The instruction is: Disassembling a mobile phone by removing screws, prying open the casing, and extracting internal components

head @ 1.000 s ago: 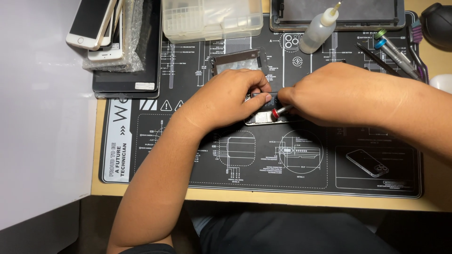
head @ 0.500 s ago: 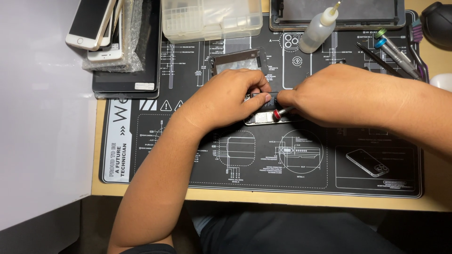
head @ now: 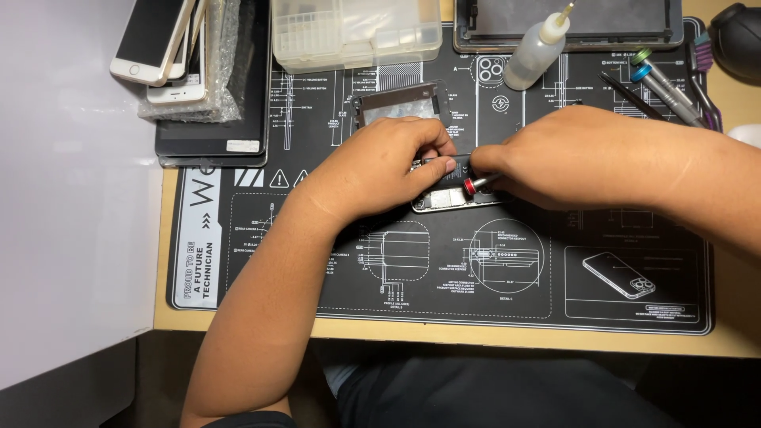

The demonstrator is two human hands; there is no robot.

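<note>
An opened phone body (head: 444, 200) lies on the black repair mat (head: 396, 269), mostly hidden under both hands. My left hand (head: 380, 166) rests on its left end and pins it down with fingertips. My right hand (head: 571, 154) grips a small screwdriver (head: 478, 183) with a red collar, its tip down among the phone's insides. A detached dark frame part (head: 396, 101) lies just behind my left hand.
A clear plastic parts box (head: 357, 32) and a dark tablet (head: 567, 24) sit at the back. A small squeeze bottle (head: 539, 51) stands beside them. Spare screwdrivers (head: 666, 79) lie at right. Stacked phones (head: 170, 55) and bubble wrap are at back left.
</note>
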